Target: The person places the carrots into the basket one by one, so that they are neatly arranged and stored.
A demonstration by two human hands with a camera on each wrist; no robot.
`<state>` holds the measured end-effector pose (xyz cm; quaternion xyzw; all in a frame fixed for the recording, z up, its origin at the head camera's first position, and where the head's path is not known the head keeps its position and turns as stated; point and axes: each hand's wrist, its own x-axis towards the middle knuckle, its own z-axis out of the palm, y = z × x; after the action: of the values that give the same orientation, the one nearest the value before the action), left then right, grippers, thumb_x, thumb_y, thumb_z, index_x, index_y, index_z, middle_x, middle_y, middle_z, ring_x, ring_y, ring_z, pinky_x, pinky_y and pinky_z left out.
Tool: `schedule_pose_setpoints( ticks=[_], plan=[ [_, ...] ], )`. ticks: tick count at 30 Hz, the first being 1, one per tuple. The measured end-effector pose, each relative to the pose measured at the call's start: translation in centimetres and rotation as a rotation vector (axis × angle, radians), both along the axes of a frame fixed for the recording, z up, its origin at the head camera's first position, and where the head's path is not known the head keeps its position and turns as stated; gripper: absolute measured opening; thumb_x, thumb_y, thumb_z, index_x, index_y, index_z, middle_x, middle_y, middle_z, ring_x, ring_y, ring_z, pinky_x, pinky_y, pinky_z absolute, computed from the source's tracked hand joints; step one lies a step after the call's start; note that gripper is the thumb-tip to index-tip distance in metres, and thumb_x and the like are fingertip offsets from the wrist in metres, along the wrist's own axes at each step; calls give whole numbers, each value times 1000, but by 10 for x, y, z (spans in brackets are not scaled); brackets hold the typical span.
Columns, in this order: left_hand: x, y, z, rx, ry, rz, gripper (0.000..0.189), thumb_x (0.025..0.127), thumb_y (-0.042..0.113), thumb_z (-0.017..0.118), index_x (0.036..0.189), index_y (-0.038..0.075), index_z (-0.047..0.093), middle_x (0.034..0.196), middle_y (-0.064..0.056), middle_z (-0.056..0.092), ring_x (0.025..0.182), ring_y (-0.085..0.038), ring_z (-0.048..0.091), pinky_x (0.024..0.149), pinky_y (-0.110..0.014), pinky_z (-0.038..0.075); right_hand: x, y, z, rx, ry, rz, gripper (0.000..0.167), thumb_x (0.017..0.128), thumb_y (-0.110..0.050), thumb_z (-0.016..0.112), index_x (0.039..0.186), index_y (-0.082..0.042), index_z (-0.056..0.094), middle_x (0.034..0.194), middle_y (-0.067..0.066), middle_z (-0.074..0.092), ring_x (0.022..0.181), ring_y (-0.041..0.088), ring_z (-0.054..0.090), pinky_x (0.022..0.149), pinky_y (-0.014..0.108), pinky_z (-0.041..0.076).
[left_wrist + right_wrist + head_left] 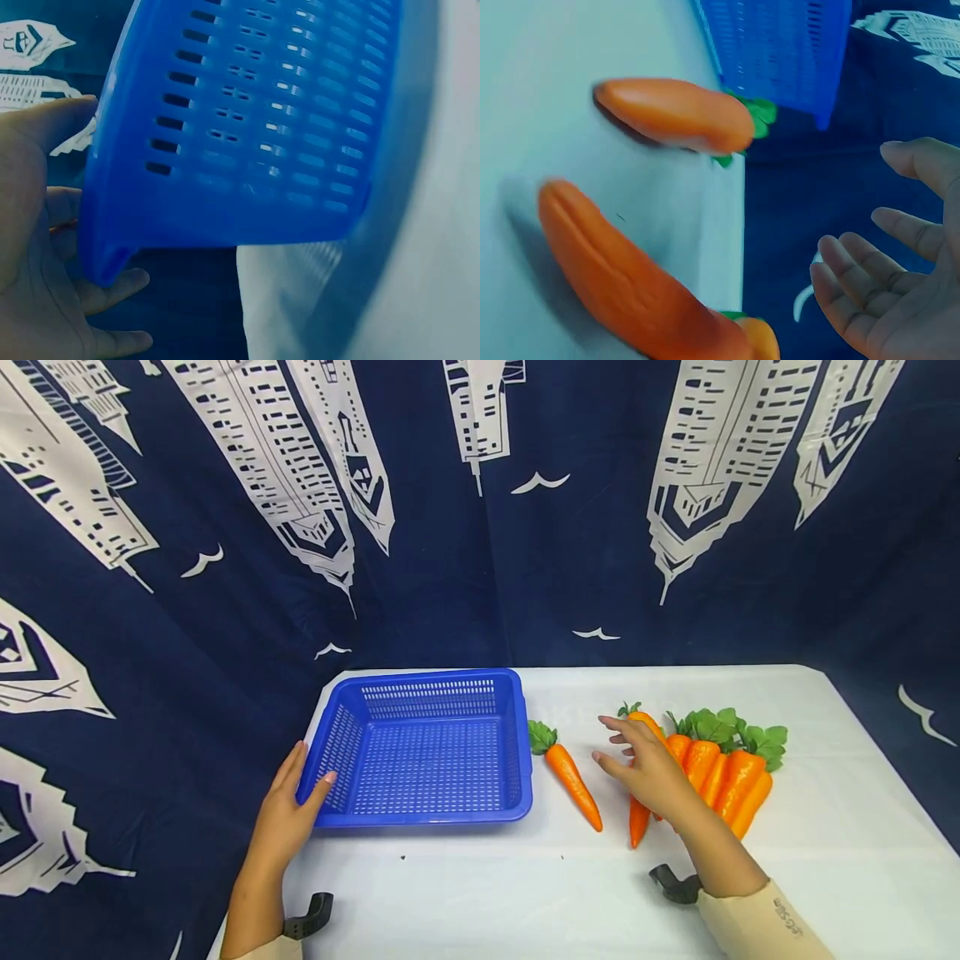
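A blue plastic basket (427, 760) with slotted walls stands at the table's left, nothing inside. My left hand (288, 810) holds its left rim, thumb over the edge and fingers outside. In the left wrist view, the rim crosses in front of part of the left hand (45, 247). My right hand (648, 768) hovers over the left end of a row of orange carrots (738, 781) with green leafy tops, fingers spread and palm bare. A single carrot (573, 785) lies between basket and row. In the right wrist view, the right hand (900, 277) is apart from the nearest carrot (630, 285).
A white table (487, 902) carries everything. Behind it and at the left hangs a dark blue cloth (480, 585) printed with white buildings and birds. Black straps (675, 885) circle both wrists.
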<state>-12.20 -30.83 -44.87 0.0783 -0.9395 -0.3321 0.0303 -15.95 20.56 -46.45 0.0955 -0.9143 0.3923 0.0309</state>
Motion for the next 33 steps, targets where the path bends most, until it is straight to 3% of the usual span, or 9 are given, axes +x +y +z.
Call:
schedule_pose_setpoints(
  ticks=[13, 22, 33],
  plan=[
    [7, -1, -16, 60, 5, -24, 82, 98, 57, 57, 163, 27, 17, 172, -3, 13, 157, -42, 14, 120, -71, 15, -10, -27, -31, -29, -78, 35, 60, 93, -22, 72, 148, -12, 50, 141, 17, 54, 122, 36, 61, 100, 54, 54],
    [9, 0, -22, 119, 1, -36, 88, 95, 51, 66, 163, 28, 15, 172, -4, 11, 158, -41, 12, 122, -69, 13, -19, -46, -42, -4, -110, 57, 59, 92, -22, 73, 146, -13, 53, 136, 21, 56, 118, 40, 63, 98, 56, 54],
    [9, -8, -32, 148, 47, -76, 102, 86, 43, 79, 163, 29, 15, 172, -1, 11, 157, -42, 13, 120, -71, 16, -26, -54, -52, 50, -117, 56, 59, 88, -16, 77, 143, -14, 57, 128, 18, 59, 108, 31, 62, 96, 51, 53]
  ],
)
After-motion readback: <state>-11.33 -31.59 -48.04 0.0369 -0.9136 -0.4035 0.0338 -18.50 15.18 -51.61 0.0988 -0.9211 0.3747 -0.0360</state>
